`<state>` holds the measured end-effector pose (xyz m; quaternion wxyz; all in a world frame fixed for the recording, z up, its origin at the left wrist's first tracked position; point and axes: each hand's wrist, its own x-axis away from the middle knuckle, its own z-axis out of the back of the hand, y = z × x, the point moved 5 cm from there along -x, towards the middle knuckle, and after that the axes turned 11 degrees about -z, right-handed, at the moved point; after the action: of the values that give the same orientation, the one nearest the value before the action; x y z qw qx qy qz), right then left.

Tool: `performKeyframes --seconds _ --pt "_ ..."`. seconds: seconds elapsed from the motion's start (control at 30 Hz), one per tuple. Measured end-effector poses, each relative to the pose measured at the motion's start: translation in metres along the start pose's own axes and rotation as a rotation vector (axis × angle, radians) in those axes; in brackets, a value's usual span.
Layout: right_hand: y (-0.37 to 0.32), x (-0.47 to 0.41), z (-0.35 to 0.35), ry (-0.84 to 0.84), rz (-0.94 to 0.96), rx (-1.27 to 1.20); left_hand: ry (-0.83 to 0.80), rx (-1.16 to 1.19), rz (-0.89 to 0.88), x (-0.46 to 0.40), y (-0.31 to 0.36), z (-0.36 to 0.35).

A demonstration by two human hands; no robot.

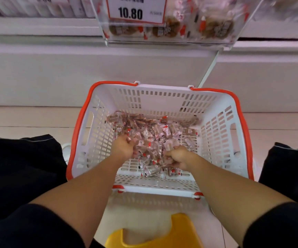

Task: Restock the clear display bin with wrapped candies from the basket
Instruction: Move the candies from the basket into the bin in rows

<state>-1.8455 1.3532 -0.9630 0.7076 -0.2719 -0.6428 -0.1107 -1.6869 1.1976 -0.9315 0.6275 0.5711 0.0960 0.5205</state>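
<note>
So we're mid-scoop, not near done. Both hands are down in the basket (223, 133), which sits on the floor just below the bin (169, 39).

Left hand (125, 146) is curled around a clump of candies (155, 138), fingers closed over them. Right hand (179, 158) is likewise clenched on a handful at the near side of the pile. Neither handful is lifted clear; both hands are touching the heap.

Done so far, as far as we can see: the bin already has candies along its bottom, visible through the clear front. How full it is higher up we can't tell, since the price tag (136, 9) covers part of the front and the top is out of frame.

Left to do: lift these two handfuls up to the bin, drop them in, repeat. The basket holds plenty more, so we judge several more trips are needed.

Counts:
- baskets: one, white with orange rim and handles
- bins being filled: one; neighbouring ones at both sides are blurred and cut off
- price tags: one, reading 10.80
- hands: two, both in the basket
- candies in basket: too many and too blurred to count, dozens by our estimate, spread over most of the basket bottom
- candies in bin: three larger brown discs show at the front, rest unclear
- yellow stool (153, 233): one, at the bottom edge, between the arms
</note>
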Motion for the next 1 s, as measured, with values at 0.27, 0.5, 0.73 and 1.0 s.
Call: performKeyframes --seconds 0.27,0.5,0.73,1.0 --pt "-0.019 0.046 -0.024 -0.337 0.069 0.025 -0.004 0.255 0.14 0.011 0.007 0.011" --pt "-0.07 0.105 -0.019 -0.252 0.391 0.136 -0.136 0.466 0.076 0.014 0.06 0.009" --pt "-0.142 0.215 -0.008 -0.238 0.742 0.514 -0.749 0.583 0.206 0.069 0.178 0.034" --pt "-0.17 0.344 -0.021 -0.321 0.93 0.99 -1.197 0.403 0.132 0.131 0.27 0.07"
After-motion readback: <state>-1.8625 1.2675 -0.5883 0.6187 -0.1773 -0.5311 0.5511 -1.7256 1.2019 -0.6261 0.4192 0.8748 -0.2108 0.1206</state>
